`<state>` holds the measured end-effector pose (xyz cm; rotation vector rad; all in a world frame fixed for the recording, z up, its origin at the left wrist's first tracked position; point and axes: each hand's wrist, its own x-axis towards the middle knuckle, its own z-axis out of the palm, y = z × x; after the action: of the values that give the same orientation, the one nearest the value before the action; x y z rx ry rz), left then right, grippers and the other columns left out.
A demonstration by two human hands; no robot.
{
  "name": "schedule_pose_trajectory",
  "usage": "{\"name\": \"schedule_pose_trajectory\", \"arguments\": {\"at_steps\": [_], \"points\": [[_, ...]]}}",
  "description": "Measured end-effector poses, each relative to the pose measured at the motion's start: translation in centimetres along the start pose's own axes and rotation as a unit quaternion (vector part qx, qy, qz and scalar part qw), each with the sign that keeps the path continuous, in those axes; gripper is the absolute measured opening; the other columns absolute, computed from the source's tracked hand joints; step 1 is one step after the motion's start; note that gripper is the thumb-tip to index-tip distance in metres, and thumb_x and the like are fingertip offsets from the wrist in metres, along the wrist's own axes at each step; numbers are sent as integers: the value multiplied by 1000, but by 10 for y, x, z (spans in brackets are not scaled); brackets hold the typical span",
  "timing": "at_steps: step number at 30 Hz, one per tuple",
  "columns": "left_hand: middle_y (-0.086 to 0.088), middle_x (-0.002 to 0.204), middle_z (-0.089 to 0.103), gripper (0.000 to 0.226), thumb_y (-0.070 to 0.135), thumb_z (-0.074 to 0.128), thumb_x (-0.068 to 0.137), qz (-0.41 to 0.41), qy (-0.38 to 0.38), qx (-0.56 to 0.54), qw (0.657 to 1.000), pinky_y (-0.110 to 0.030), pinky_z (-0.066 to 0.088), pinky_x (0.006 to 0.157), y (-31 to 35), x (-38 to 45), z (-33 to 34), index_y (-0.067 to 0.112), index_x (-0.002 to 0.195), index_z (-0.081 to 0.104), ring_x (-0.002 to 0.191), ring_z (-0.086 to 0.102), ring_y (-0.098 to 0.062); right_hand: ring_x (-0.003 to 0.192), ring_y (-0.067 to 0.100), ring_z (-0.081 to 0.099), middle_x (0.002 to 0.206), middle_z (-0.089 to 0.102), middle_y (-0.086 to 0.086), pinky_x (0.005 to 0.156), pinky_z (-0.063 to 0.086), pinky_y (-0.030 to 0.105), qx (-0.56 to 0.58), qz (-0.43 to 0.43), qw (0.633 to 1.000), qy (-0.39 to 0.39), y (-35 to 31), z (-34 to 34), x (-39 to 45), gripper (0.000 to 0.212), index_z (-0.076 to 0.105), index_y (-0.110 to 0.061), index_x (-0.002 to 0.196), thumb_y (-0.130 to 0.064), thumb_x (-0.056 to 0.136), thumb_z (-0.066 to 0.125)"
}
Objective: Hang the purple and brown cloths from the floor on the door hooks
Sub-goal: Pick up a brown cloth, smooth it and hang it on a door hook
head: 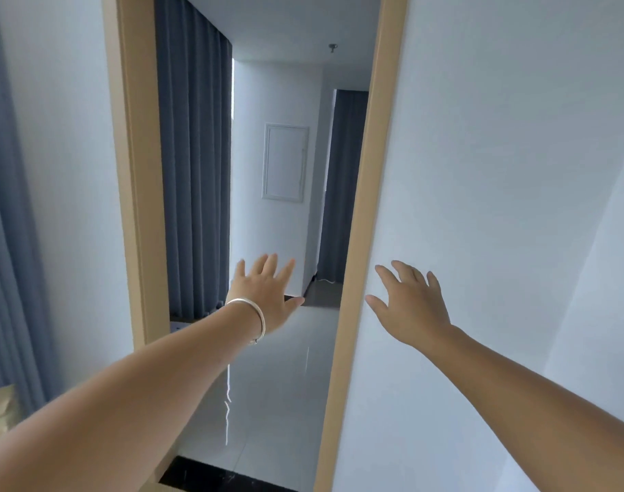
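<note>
White walls (498,143) and a tan wooden door frame (365,207) filled most of the view, with a doorway opening onto a pale glossy tiled floor (278,367) and a further room beyond. Blue-grey curtains (193,172) hung just inside the opening on its left side, another curtain showed at the far end, and a white wall panel (285,161) sat on the far wall

Both arms reached forward. The left hand (268,296), a silver bangle (253,317) on its wrist, was held out in the doorway with fingers straight and spread, holding nothing. The right hand (413,303) was likewise empty, fingers spread and a little bent, in front of the white wall just beside the frame; whether it touched the wall could not be told

Neither the purple nor the brown cloth was in view, and no door or hooks showed either, so the task looked barely begun, with the cloths presumably lying on a stretch of floor out of sight

As cloths they would likely be light, soft and limp, not fragile, and apt to slide off a smooth hook. Pinching each by a top edge, a corner or any hanging loop, and letting the rest drape, would probably serve best
</note>
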<state>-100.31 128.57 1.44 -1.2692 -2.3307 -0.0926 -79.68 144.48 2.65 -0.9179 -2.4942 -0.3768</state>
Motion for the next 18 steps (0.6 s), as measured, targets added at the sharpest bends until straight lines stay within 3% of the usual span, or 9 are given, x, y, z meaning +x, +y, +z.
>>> {"name": "schedule_pose_trajectory", "arguments": {"at_steps": [9,18], "points": [[-3,160,10,75,70,19,89,-161,-49,94,981,-55,10,116,-167,23,71,31,151,-1,147,8,-28,140,24,26,153,28,5,114,16,50,104,-165,981,7,-161,99,164,57,30,-27,146,-53,95,38],[-4,160,7,76,67,22,92,-358,-146,172,906,-57,2,116,-312,-62,87,28,152,-5,148,1,-23,144,23,19,157,23,5,117,11,53,202,-370,907,-11,-374,143,236,60,23,-28,150,-55,97,33]]}}
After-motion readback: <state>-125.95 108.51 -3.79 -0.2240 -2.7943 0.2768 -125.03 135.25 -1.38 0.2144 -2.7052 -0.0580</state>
